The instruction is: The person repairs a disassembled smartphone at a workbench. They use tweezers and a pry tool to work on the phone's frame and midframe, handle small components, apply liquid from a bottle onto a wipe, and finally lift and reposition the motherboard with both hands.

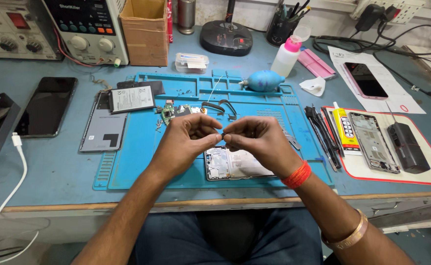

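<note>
Right now the two hands meet in the air over a blue mat [127, 162]. The left hand [186, 140] and the right hand [259, 140] are curled, with their fingertips pushed close together. Between them sits a tiny dark part [223, 133]. Both hands pinch it, thumb and finger on each side. It is too small to tell what it is.

Just under the hands lies an open phone [235, 164], flat on the mat, with its insides showing. The part is held up above it, not touching it.

A red band [296, 175] goes round the right wrist, and a bangle [350, 234] sits further up that arm.

Behind the hands on the mat are a small green board [168, 112] and some little loose bits. A blue air bulb [264, 81] rests at the far edge of the mat. To the left lie a grey back cover [102, 130] and a battery [131, 98] that leans over its top. Well off to the left is a black phone [46, 105], and a white cable [17, 162] runs down near it.

To the right, a row of black tools [323, 135] lies beside a glue tube [345, 128] and a phone frame [372, 142] on a white mat [421, 174] with a red edge. A pink phone [365, 80] lies on paper further back
</note>
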`<move>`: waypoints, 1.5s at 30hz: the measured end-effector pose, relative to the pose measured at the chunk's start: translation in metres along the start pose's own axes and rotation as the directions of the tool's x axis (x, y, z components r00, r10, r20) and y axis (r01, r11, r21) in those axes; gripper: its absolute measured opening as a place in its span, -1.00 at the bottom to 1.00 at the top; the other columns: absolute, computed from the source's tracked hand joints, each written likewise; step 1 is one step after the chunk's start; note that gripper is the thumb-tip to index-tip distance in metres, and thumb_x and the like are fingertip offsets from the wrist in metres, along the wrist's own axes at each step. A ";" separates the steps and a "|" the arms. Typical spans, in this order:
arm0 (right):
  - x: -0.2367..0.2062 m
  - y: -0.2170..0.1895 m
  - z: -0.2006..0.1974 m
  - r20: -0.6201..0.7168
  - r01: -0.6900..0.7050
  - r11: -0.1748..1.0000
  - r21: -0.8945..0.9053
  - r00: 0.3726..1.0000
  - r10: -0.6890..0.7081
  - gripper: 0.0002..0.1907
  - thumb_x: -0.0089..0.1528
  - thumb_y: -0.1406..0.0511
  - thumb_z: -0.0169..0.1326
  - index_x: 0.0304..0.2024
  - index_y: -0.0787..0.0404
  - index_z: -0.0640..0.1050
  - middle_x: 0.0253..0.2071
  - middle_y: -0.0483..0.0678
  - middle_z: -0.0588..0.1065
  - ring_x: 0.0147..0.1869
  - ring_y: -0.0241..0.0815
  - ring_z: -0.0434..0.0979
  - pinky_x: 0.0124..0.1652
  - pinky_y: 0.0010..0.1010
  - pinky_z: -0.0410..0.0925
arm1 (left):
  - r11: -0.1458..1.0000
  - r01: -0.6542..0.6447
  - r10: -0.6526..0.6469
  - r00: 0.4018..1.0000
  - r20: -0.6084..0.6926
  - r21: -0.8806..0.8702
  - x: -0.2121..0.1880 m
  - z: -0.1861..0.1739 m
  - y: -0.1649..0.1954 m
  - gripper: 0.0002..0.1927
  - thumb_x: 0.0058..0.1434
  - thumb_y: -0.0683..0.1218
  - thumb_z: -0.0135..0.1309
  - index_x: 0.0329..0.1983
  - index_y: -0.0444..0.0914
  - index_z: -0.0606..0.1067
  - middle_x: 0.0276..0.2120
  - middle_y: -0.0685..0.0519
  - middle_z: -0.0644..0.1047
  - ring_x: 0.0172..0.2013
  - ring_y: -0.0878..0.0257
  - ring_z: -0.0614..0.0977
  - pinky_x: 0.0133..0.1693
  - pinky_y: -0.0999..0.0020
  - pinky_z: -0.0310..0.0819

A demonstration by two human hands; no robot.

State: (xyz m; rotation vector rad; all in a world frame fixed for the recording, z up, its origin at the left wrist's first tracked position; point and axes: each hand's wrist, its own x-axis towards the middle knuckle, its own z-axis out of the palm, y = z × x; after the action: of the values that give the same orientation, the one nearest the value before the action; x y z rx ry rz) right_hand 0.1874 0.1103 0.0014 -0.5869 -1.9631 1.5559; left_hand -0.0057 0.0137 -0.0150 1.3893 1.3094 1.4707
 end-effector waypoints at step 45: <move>0.019 -0.035 0.027 0.228 0.137 0.749 -0.648 0.973 0.020 -0.84 0.15 0.33 0.24 -0.22 0.24 0.69 -0.36 0.02 0.67 -0.32 -0.17 0.73 -0.27 -0.38 0.51 | 0.635 0.000 -0.248 0.947 0.205 0.772 -0.016 -0.013 0.016 0.02 -0.33 0.18 0.52 0.19 -0.14 0.28 0.11 -0.08 0.36 0.26 -0.03 0.28 0.19 0.03 0.12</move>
State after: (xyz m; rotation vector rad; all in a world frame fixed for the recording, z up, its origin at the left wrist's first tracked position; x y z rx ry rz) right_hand 0.1556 0.0952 0.0335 -0.6276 -2.6962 0.8651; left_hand -0.0136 -0.0074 -0.0020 1.8936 1.8865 0.5301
